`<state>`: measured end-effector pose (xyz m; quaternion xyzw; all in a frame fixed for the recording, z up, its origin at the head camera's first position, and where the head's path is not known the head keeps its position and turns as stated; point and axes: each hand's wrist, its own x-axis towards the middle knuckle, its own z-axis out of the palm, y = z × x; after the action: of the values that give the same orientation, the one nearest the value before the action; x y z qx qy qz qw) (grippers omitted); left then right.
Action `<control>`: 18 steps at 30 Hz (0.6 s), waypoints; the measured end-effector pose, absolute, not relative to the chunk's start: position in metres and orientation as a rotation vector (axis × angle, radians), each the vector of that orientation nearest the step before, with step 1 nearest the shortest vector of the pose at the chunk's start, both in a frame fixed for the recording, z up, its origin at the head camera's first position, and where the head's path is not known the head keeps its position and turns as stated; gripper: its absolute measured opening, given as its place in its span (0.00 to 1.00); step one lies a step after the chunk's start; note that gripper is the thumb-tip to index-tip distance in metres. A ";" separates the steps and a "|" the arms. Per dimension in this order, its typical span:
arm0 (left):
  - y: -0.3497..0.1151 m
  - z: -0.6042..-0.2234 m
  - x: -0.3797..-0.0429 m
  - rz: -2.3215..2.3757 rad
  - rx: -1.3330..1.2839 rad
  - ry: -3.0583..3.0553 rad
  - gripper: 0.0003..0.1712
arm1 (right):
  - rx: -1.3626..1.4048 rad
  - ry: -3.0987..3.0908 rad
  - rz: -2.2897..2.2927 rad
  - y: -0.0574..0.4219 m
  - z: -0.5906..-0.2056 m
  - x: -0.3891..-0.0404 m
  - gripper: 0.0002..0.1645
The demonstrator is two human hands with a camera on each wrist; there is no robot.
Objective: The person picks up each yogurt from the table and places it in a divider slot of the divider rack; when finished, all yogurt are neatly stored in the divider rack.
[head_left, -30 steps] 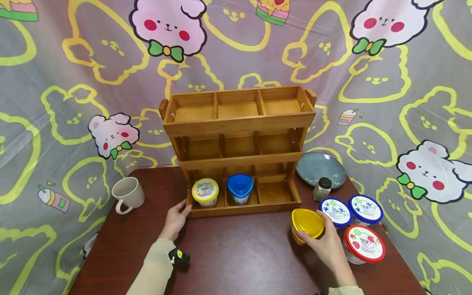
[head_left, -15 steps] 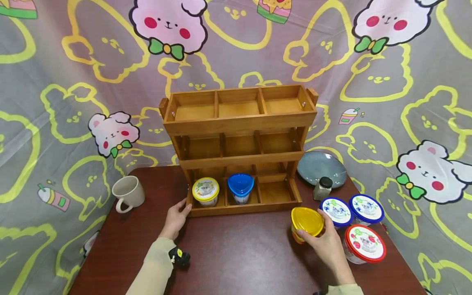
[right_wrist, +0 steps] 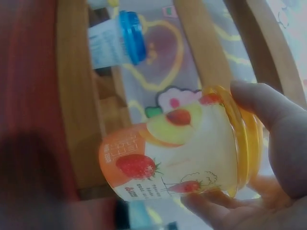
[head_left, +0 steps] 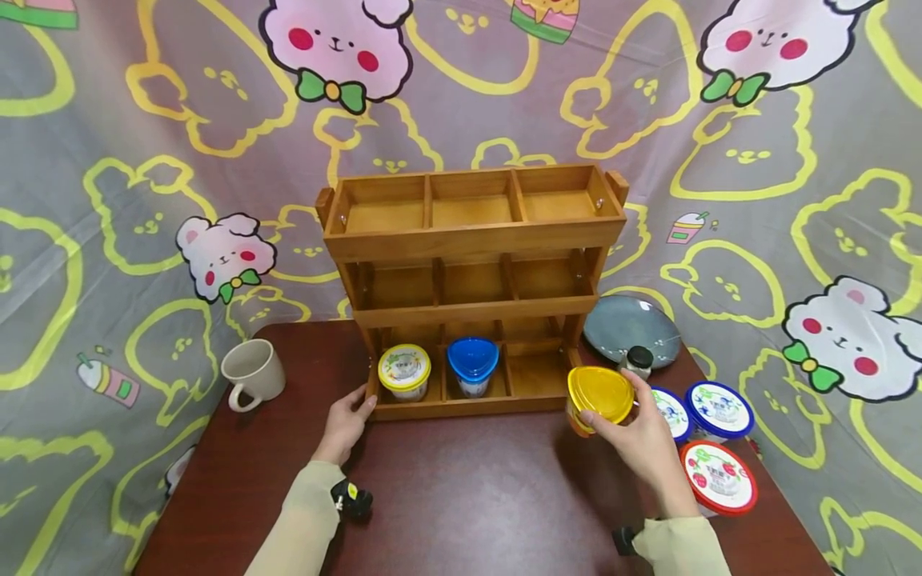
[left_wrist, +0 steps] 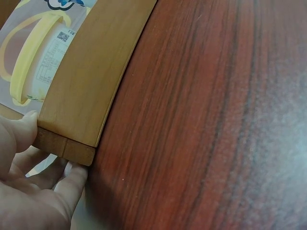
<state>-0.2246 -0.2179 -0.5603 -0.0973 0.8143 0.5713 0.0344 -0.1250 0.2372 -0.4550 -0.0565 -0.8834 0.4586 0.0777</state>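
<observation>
My right hand (head_left: 644,436) grips a yogurt cup with a yellow lid (head_left: 601,394), held up near the right front corner of the wooden rack (head_left: 471,240). Strawberries and a peach slice are printed on the cup's side (right_wrist: 177,153) in the right wrist view. My left hand (head_left: 343,424) holds the left end of the rack's bottom tier, thumb on the front board and fingers around its end (left_wrist: 64,146). In that tier, a round yellow-rimmed tub (head_left: 405,372) sits in the left compartment. A blue-lidded cup (head_left: 472,366) stands in the middle one.
Two blue-rimmed tubs (head_left: 719,410) and a red-rimmed tub (head_left: 719,478) stand on the table at the right. Behind them are a dark-capped jar (head_left: 638,360) and a grey-blue plate (head_left: 630,324). A beige mug (head_left: 254,374) is at the left. A patterned curtain hangs behind the rack.
My right hand has lifted the yellow-lidded cup upward and toward the rack; it now partly covers the jar and one blue-rimmed tub. My left hand stays at the rack's end.
</observation>
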 end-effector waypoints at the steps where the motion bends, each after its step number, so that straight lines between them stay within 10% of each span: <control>1: -0.218 -0.561 -0.225 1.756 -0.302 2.506 0.30 | -0.147 -2.635 1.378 0.236 -0.452 -0.128 0.58; 18: -0.218 -0.560 -0.226 1.783 -0.321 2.481 0.30 | -0.023 -2.659 1.492 0.224 -0.441 -0.190 0.59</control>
<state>-0.2258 -0.2176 -0.5599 -0.1044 0.8072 0.5799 0.0347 -0.1900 0.2242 -0.4405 -0.0074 -0.8712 0.4888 0.0460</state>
